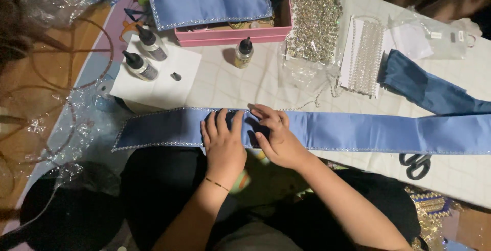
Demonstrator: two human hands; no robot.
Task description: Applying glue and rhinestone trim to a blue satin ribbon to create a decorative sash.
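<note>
A long blue satin sash with sparkly trim along its edges lies across the table's front edge. My left hand presses flat on it, fingers spread, with a thin bracelet at the wrist. Right beside it, my right hand rests on the sash with its fingers curled at the upper trimmed edge. What the fingertips pinch is too small to tell.
Two dark-capped glue bottles lie on white paper, a small yellow bottle stands near a pink box holding another blue sash. A bag of rhinestones, a card of pearl trim, darker blue fabric and black scissors are nearby.
</note>
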